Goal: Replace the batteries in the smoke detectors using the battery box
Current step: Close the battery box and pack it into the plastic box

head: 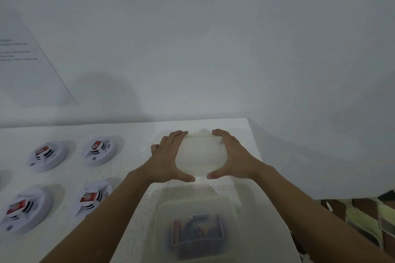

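White wall (192,49), bearing a printed sheet (25,66) at the left, backs a speckled white counter (132,156) where four smoke detectors (99,150) sit in two rows at the left, each with a red-labelled part at its middle. Nearest the camera stands the clear battery box (162,215), with blurred batteries (197,228) inside. Beyond it, the left hand (168,156) and right hand (233,153) grip opposite sides of the translucent lid (202,151), thumbs at its near edge and fingers at its far edge; whether it touches the counter cannot be told.
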The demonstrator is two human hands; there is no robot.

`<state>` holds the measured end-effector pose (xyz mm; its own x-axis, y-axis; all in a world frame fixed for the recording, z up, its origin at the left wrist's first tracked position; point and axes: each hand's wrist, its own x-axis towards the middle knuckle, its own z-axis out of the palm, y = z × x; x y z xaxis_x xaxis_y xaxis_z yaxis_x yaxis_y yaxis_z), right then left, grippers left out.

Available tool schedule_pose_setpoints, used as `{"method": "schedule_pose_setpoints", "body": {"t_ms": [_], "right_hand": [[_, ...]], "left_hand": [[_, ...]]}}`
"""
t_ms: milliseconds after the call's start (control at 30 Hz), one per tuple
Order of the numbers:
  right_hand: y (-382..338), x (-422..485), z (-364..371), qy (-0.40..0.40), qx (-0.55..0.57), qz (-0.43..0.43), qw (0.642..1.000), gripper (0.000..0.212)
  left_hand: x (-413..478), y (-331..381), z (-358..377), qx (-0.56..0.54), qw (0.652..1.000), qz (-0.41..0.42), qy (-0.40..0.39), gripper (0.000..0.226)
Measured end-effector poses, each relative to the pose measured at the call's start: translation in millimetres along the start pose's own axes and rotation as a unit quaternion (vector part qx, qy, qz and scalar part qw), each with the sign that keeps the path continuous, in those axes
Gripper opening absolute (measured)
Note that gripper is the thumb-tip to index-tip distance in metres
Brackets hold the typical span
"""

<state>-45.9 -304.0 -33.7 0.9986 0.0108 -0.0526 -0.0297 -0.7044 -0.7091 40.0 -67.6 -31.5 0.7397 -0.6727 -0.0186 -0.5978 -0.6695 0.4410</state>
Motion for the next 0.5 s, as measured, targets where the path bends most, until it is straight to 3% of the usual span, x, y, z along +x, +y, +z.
{"method": "schedule_pose_setpoints", "body": {"t_ms": [200, 333, 500], "right_hand": [[-4, 13, -3, -0.018, -0.067, -0.022, 0.997, 0.127], [-5, 19, -4, -0.017, -0.084, -0.037, 0.996, 0.113], [-2, 14, -3, -0.010, -0.033, -0.030, 0.999, 0.121]], "left_hand": [[8, 5, -3, 0.046, 0.999, 0.004, -0.012, 0.113], [8, 8, -3, 0.020, 1.000, 0.005, -0.008, 0.104], [7, 4, -3, -0.013, 1.000, 0.012, 0.004, 0.121]]}}
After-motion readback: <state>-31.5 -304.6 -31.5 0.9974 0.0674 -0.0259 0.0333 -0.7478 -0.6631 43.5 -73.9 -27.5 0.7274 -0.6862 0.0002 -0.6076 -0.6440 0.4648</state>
